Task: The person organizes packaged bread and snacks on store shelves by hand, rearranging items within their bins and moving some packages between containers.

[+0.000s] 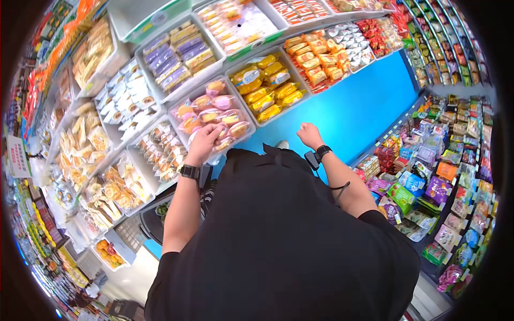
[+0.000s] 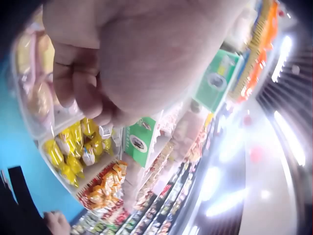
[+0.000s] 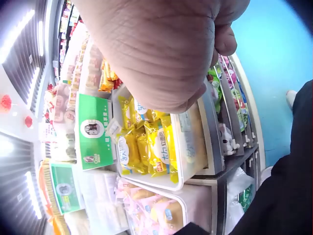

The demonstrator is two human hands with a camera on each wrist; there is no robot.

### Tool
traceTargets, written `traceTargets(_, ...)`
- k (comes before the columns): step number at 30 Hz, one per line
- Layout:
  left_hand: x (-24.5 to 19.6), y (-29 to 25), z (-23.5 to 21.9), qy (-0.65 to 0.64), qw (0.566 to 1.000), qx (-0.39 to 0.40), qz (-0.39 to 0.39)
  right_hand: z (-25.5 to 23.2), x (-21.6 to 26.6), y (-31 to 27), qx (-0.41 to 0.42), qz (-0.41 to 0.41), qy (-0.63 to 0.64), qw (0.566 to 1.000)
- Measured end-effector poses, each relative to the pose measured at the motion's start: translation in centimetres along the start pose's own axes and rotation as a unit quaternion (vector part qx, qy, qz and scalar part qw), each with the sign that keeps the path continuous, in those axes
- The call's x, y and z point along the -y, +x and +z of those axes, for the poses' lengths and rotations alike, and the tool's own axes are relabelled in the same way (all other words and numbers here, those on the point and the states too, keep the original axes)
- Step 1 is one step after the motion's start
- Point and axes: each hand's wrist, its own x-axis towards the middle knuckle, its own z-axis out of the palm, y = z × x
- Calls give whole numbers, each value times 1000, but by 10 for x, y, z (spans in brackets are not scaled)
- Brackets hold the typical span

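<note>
My left hand reaches into a white bin of pink-wrapped round cakes, its curled fingers right at the packs on the near side. From the left wrist view, the palm and bent fingers cover much of the scene, and whether they pinch a pack I cannot tell. My right hand is held in the air over blue floor, fingers curled in with nothing seen in them. Past its heel, the right wrist view shows a bin of yellow-wrapped cakes.
Bins of orange-wrapped snacks, purple-wrapped bars and white packets surround the cakes. Blue floor runs between this display and a rack of colourful snack bags on the right. Green signs stand behind the bins.
</note>
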Motion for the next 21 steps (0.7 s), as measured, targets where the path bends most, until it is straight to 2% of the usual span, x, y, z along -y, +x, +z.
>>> traceTargets(1, 0, -3, 11, -113, 992, 0, -53, -9, -8, 0, 0, -17, 5, 1000)
traceTargets(5, 4, 2, 80, -226, 972, -36, -58, -47, -65, -12, -14, -29, 38, 999)
traceTargets(6, 1, 4, 104, -223, 972, -40, -62, -55, -85, -16, -22, -23, 50, 998)
traceTargets(7, -3, 8, 128, -211, 975, -36, -63, -58, -114, -21, -12, 17, 50, 999)
traceTargets(8, -6, 11, 151, -216, 973, -5, -77, -59, -147, -26, 0, 55, 50, 997)
traceTargets(9, -7, 14, 175, -223, 970, 24, -91, -57, -184, -32, -3, 60, 58, 997)
traceTargets(10, -16, 14, 206, -195, 977, 11, -84, -51, -222, -41, -7, 93, 51, 994)
traceTargets(13, -2, 40, 262, -172, 980, 35, -98, -50, -319, -77, 4, 202, 56, 978)
traceTargets(15, -2, 53, 296, -159, 981, 39, -100, -31, -400, -104, -43, 240, 114, 963)
traceTargets(17, -8, 63, 330, -101, 987, 33, -117, -46, -426, -137, -96, 265, 142, 949)
traceTargets(19, -10, 83, 350, -97, 987, 52, -117, -50, -459, -163, -98, 308, 206, 924)
traceTargets(21, -25, 99, 369, -31, 992, 81, -95, -37, -491, -183, -143, 278, 137, 940)
